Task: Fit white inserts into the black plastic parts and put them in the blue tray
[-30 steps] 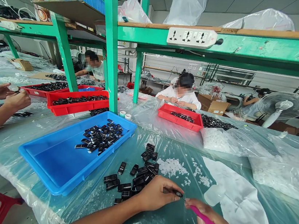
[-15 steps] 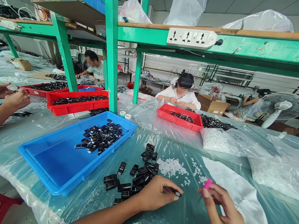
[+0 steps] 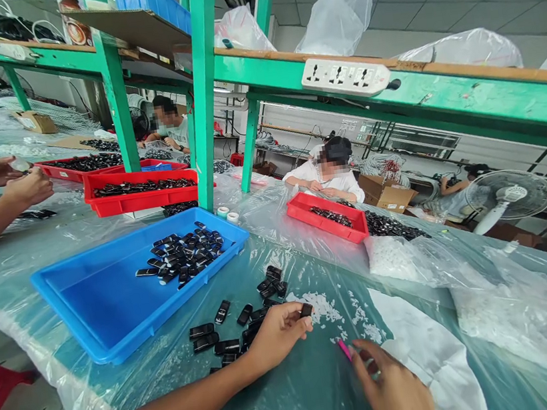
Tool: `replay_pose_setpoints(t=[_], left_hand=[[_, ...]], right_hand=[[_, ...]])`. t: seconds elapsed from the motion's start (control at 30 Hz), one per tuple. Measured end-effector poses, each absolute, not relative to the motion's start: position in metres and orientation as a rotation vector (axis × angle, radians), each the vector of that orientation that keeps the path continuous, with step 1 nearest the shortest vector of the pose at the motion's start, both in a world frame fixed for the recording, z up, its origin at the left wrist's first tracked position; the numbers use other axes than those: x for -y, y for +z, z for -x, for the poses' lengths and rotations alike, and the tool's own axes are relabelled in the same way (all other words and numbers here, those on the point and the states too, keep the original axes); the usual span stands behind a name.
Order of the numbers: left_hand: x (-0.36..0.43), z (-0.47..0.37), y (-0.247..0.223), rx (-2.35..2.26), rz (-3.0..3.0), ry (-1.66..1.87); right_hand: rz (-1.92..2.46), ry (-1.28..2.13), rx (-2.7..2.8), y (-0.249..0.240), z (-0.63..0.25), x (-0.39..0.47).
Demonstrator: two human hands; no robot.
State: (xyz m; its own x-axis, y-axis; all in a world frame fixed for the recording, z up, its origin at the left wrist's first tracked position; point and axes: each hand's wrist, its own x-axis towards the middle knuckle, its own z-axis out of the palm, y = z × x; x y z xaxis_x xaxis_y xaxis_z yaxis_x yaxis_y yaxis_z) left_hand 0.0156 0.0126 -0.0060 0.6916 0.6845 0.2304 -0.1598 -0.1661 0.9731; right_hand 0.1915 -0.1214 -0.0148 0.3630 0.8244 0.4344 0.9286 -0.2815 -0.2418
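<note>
Between the thumb and fingers of my left hand (image 3: 281, 333) is a small black plastic casing (image 3: 306, 310), held just above the table. My right hand (image 3: 391, 378) is closed on a slim pink tool (image 3: 343, 349), whose tip points toward small white pieces (image 3: 320, 306) scattered on the plastic sheet. The tool's exact kind does not show. Several more black casings (image 3: 228, 347) lie in a loose pile behind and left of my left hand, which hides part of them. A white sheet (image 3: 434, 352) lies beside and partly under my right hand.
A blue tray (image 3: 100, 308) with black casings stands at left. Red trays (image 3: 146, 200) and a bag of white pieces (image 3: 396, 256) lie farther back. A green shelf frame (image 3: 207, 93) rises from the table. A co-worker's hands (image 3: 29, 187) work at far left; another person sits opposite.
My left hand has lifted and moved slightly left with the black casing, turning it. My right hand has moved left and turned palm down, with the pink tool now lower.
</note>
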Motion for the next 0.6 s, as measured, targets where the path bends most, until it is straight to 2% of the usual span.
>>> replay_pose_setpoints(t=[0.17, 0.6], left_hand=[[-0.012, -0.015, -0.003, -0.447, -1.549, 0.801], [-0.01, -0.017, -0.007, -0.383, -1.513, 0.808]], right_hand=[[1.864, -0.06, 1.631, -0.009, -0.177, 0.109], [1.845, 0.089, 1.778, -0.009, -0.173, 0.064]])
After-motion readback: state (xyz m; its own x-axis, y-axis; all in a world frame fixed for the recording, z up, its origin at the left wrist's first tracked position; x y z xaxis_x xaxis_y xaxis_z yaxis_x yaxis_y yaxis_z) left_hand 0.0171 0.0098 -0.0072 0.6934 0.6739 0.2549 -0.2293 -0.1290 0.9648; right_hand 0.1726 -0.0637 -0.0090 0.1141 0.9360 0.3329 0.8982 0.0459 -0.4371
